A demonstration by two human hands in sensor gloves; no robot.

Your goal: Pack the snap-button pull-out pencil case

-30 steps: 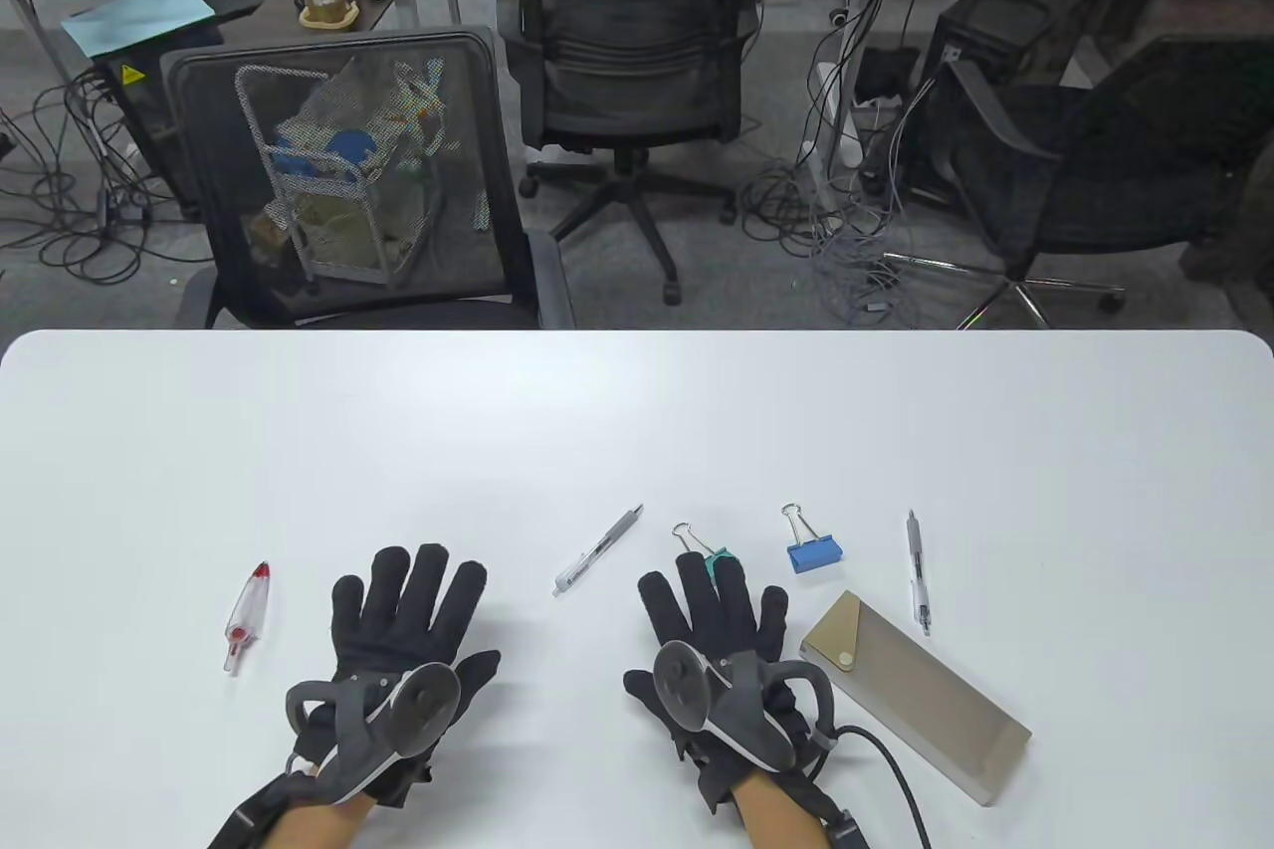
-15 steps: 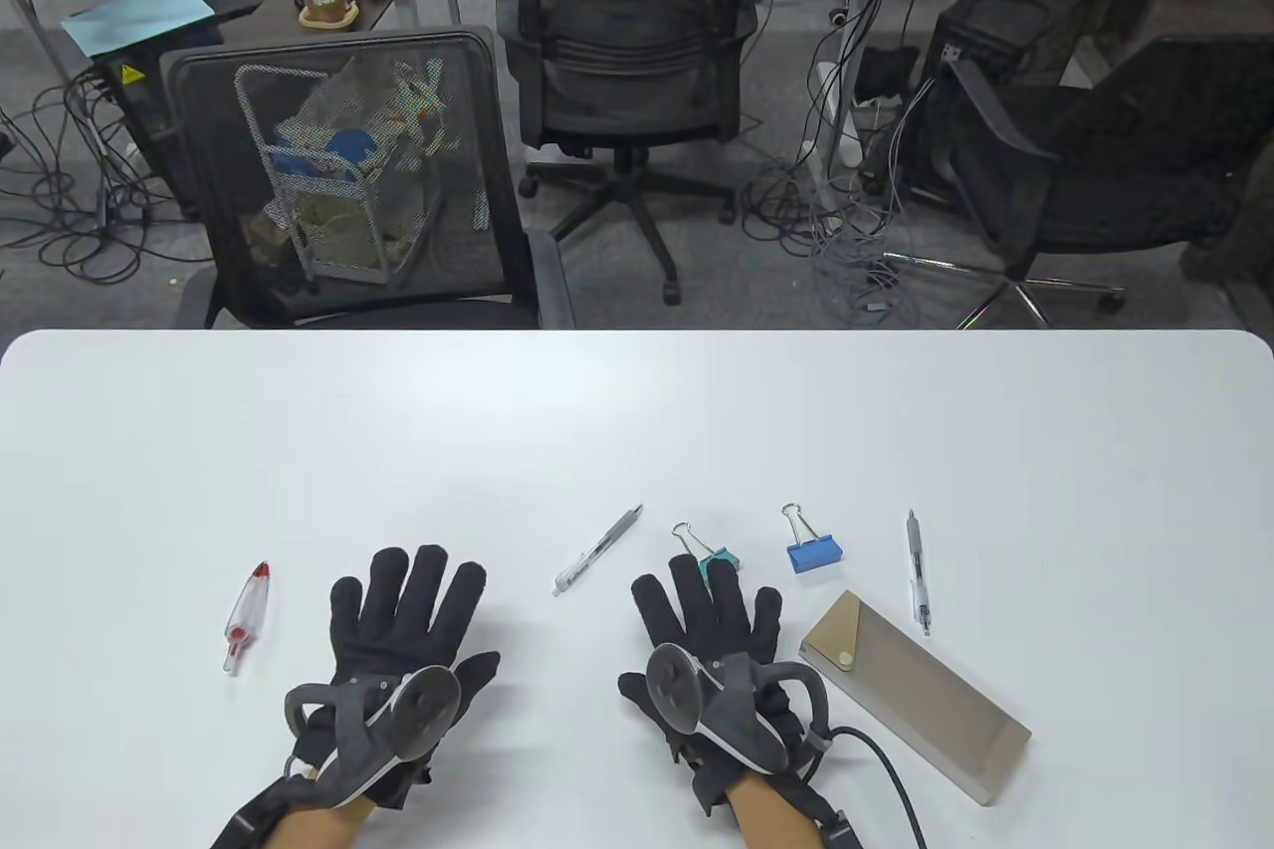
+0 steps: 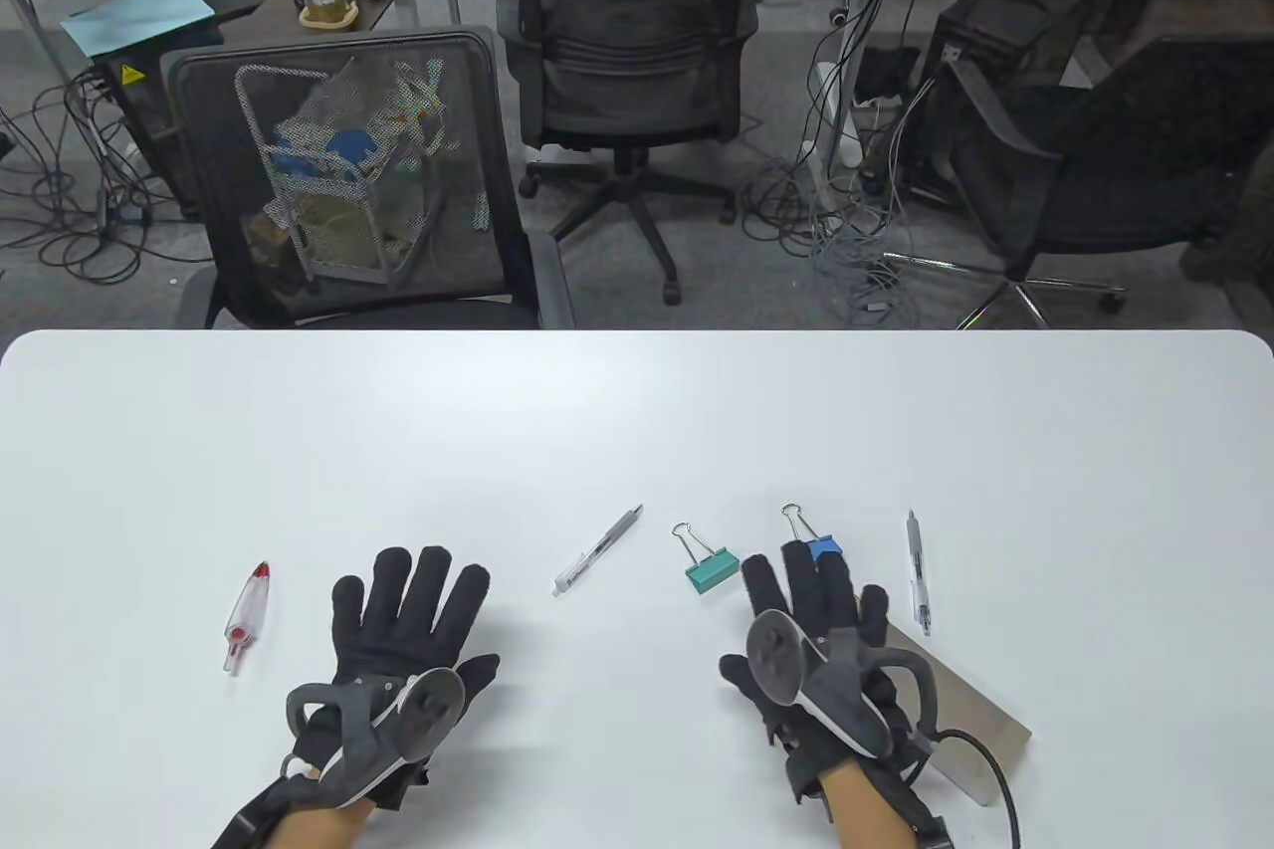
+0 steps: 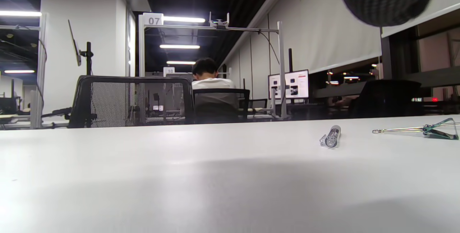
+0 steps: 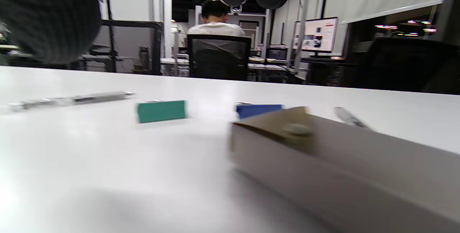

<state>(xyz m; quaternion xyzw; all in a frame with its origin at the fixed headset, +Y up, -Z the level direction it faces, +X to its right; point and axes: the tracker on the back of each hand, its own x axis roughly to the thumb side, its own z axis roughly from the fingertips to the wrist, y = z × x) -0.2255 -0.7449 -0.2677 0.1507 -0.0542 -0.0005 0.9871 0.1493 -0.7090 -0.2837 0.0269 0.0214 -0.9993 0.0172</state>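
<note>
The tan snap-button pencil case (image 3: 970,725) lies closed at the front right; its snap flap shows in the right wrist view (image 5: 298,129). My right hand (image 3: 811,590) is open, fingers spread, above the case's left end and holds nothing. Its fingertips partly cover the blue binder clip (image 3: 824,547). A teal binder clip (image 3: 709,572) lies just left of that hand. A grey pen (image 3: 597,550) lies left of the clip, another pen (image 3: 918,572) right of the hand. My left hand (image 3: 413,590) rests flat and open on the table. A red-tipped clear tube (image 3: 245,617) lies to its left.
The white table (image 3: 637,411) is bare across its far half. Office chairs stand beyond the far edge (image 3: 348,172). A cable (image 3: 995,774) runs from my right wrist over the case's near end.
My right hand has moved right, from over the teal binder clip to over the pencil case's left end and the blue clip. The left hand has stayed put.
</note>
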